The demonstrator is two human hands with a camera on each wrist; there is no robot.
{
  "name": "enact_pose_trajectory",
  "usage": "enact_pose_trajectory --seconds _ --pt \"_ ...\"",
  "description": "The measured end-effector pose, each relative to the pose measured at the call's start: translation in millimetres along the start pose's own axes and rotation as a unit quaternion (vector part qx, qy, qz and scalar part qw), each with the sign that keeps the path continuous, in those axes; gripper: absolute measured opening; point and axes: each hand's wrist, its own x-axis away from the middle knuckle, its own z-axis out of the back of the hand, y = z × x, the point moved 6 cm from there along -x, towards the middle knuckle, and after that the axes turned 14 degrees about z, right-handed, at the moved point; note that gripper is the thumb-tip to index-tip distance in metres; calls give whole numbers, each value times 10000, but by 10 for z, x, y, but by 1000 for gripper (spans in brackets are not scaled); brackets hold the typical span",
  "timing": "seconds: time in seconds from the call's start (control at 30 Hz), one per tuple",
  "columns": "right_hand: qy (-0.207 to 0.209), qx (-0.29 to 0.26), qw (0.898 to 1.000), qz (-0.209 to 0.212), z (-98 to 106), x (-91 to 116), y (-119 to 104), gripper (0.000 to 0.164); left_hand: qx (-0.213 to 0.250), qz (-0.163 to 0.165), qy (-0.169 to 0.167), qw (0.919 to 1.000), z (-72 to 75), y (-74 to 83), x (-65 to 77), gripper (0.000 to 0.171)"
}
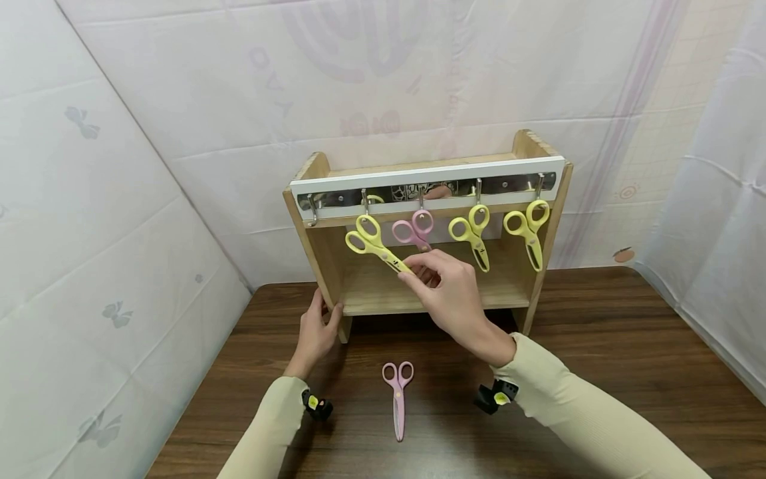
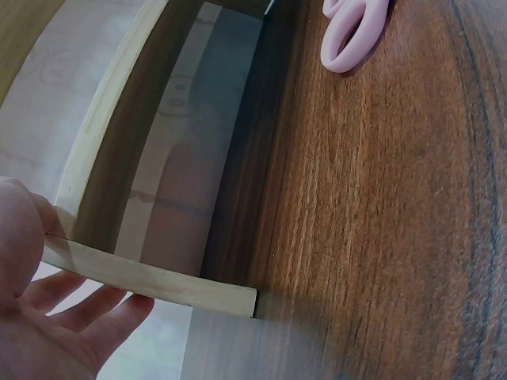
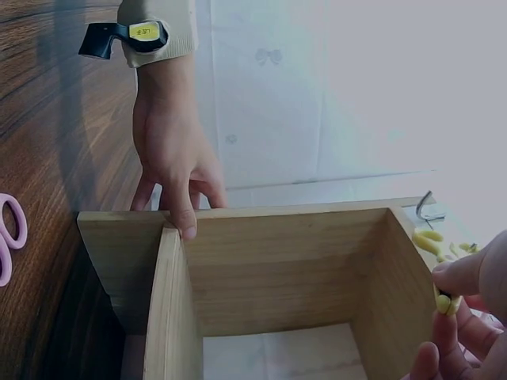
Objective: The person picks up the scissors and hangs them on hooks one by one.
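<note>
My right hand pinches a pair of yellow scissors by the blade end, its handle loops up at the second hook from the left. In the right wrist view the thumb and fingers close round the blade tip. My left hand grips the lower left side panel of the wooden shelf, thumb in front and fingers behind. Pink scissors hang on the middle hook, their blades hidden behind my right hand. Two more yellow pairs, the inner scissors and outer scissors, hang on the right hooks.
Another pair of pink scissors lies on the dark wood table in front of the shelf. The leftmost hook on the metal rail holds nothing. Patterned white cloth hangs behind and at both sides.
</note>
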Motion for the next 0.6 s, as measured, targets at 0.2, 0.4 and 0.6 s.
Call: enact_pose_trajectory --seconds 0.2,0.4,0.6 --pt "-15 44 9999 -102 -20 17 13 10 39 40 -9 10000 -4 -11 2 49" --pt "-57 118 9999 -93 -72 62 40 11 74 44 -12 10000 -5 -10 0 50" --pt "-131 239 9994 -192 -160 122 93 11 52 43 -1 10000 -2 -4 -1 49"
